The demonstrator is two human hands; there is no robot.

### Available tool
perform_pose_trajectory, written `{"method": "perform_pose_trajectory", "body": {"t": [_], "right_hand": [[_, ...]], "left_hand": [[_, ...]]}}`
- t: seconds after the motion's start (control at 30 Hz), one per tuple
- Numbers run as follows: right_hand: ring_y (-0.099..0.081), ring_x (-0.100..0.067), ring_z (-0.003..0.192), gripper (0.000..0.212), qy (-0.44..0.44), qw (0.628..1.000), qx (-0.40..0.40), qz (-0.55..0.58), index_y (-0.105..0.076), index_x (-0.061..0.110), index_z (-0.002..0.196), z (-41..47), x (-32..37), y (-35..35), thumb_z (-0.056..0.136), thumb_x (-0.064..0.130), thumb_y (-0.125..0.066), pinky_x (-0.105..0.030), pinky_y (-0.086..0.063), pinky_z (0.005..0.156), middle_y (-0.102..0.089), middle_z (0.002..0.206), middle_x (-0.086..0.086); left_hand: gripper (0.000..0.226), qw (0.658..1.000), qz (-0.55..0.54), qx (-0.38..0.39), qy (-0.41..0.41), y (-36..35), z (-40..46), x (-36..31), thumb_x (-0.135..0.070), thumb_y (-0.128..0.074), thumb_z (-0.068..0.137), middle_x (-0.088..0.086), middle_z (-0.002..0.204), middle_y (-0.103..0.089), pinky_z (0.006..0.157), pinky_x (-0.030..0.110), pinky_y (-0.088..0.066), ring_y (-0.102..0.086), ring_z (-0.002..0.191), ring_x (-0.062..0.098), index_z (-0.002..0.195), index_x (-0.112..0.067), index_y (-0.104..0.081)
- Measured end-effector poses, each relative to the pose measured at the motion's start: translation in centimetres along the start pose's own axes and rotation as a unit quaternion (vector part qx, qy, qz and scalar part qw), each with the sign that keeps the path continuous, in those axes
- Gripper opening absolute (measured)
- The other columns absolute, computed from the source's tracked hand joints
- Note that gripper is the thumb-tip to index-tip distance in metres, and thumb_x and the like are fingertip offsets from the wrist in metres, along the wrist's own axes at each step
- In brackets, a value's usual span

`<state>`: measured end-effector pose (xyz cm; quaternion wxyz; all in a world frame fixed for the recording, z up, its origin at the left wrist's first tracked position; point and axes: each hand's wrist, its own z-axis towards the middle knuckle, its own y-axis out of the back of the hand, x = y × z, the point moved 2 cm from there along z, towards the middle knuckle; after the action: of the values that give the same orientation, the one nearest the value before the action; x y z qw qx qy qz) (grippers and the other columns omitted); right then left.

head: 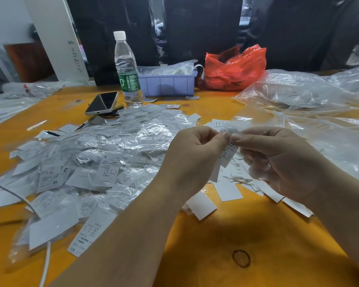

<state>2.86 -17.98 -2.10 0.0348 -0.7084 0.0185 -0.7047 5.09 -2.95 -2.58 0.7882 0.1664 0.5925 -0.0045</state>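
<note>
While the left hand (pixel 195 154) and right hand (pixel 278 160) pinch its top edge between thumbs and forefingers, right of centre frame, the small white printed paper label (pixel 228 155) hangs down. It seems mid-sleeving. The next move probably calls for dropping it onto the heap of clear-bagged labels (pixel 112 162) at left.

a small garment-packing workshop: a heap of white printed size labels in clear plastic sleeves (pixel 104 162), marked s, xs and xl, covers an orange-yellow worktable (pixel 216 235). a lilac plastic sorting bin (pixel 168 84) holding more packets, a crumpled red plastic bag (pixel 236 69) and large clear plastic bags (pixel 298 94) crowd the far edge, while dark cloth hung under clear plastic covers (pixel 195 27) lines the back. a dark rubber band (pixel 241 258) lies on the near tabletop.
</note>
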Motion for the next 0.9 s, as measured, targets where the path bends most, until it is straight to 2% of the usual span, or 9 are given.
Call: {"method": "perform_pose_trajectory", "body": {"t": [0.13,0.27,0.47,0.63,0.77,0.9], "right_hand": [[-0.022,-0.015,0.051,0.036,0.016,0.999,-0.009,-0.047,-0.074,-0.001,0.086,-0.01,0.07,-0.01,0.064,0.028,-0.073,-0.021,-0.023,0.039,-0.035,0.051,-0.002],[-0.021,-0.015,0.05,0.027,0.024,0.998,-0.026,-0.043,-0.074,0.005,0.079,0.02,0.12,0.2,0.063,0.028,-0.073,-0.022,-0.024,0.041,-0.033,0.049,-0.002],[-0.023,-0.012,0.05,0.026,0.024,0.999,-0.016,-0.033,-0.072,0.003,0.077,0.09,-0.02,0.33,0.067,0.027,-0.071,-0.02,-0.021,0.039,-0.045,0.049,-0.001],[-0.01,-0.021,0.06,0.024,0.022,1.0,0.01,-0.013,-0.073,0.003,0.076,0.07,-0.04,0.36,0.067,0.025,-0.07,-0.019,-0.018,0.038,-0.035,0.056,-0.007],[-0.019,-0.011,0.05,0.028,0.027,0.998,0.031,-0.045,-0.076,0.005,0.084,0.04,-0.08,0.32,0.066,0.027,-0.072,-0.017,-0.022,0.037,-0.038,0.048,0.003],[-0.021,-0.009,0.048,0.037,0.033,0.996,0.026,-0.084,-0.077,0.009,0.086,0.07,-0.19,0.27,0.061,0.036,-0.074,-0.018,-0.024,0.038,-0.037,0.049,0.002]], "left_hand": [[0.028,1.0,0.007,-0.014,-0.006,0.05,0.01,0.1,-0.039,-0.061,0.093,-0.01,0.064,-0.064,0.048,0.011,-0.04,-0.054,0.056,-0.002,0.076,-0.019,-0.072],[0.03,1.0,-0.014,-0.017,0.002,0.29,0.05,-0.04,-0.035,-0.059,0.095,-0.013,0.059,-0.061,0.044,0.011,-0.038,-0.052,0.053,-0.002,0.072,-0.019,-0.069],[0.028,0.998,0.058,0.001,-0.038,0.1,-0.04,-0.13,-0.029,-0.056,0.098,-0.012,0.061,-0.063,0.041,0.011,-0.037,-0.053,0.053,-0.001,0.078,-0.016,-0.069],[0.024,0.992,0.097,-0.012,-0.077,0.21,-0.16,-0.32,-0.028,-0.057,0.097,-0.012,0.07,-0.063,0.049,0.01,-0.04,-0.056,0.065,-0.007,0.079,-0.018,-0.069],[0.024,0.991,0.098,-0.035,-0.08,0.29,-0.17,-0.21,-0.029,-0.057,0.098,-0.004,0.073,-0.065,0.051,0.021,-0.043,-0.058,0.071,0.005,0.08,-0.018,-0.068],[0.024,0.993,0.081,-0.035,-0.076,0.09,-0.24,-0.19,-0.029,-0.057,0.098,0.003,0.073,-0.066,0.05,0.023,-0.042,-0.055,0.062,0.009,0.081,-0.017,-0.069]]}}
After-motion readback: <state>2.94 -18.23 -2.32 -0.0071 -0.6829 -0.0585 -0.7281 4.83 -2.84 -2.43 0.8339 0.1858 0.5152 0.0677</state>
